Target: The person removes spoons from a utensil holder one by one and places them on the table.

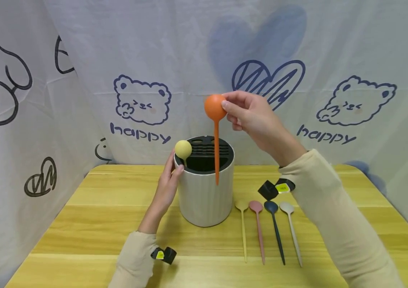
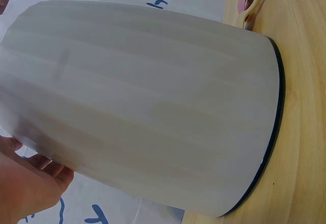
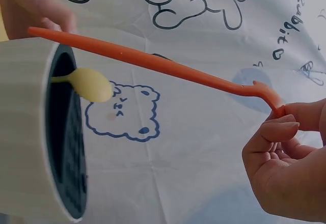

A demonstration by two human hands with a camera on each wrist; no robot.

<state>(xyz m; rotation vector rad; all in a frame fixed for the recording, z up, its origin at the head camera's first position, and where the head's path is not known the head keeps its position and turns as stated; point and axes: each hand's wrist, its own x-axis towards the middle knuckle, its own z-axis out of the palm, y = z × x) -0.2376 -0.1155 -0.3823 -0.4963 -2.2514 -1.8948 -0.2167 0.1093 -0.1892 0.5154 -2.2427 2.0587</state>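
Observation:
My right hand (image 1: 256, 118) pinches an orange spoon (image 1: 216, 140) by the edge of its round bowl. The handle hangs down, its tip overlapping the front of a white ribbed utensil holder (image 1: 205, 200) in the head view. In the right wrist view, the spoon's tip lies across the far side of the holder's rim. My left hand (image 1: 168, 182) holds the holder's left side near the top, thumb toward the front. A yellow spoon (image 1: 183, 149) stands bowl-up in the holder's dark, slotted top (image 1: 211, 150), close to the left fingers.
To the right of the holder, a yellow spoon (image 1: 241, 205), a pink spoon (image 1: 256, 206), a dark blue spoon (image 1: 271, 207) and a white spoon (image 1: 287, 207) lie side by side on the wooden table (image 1: 92, 224). A printed white cloth (image 1: 189, 56) hangs behind.

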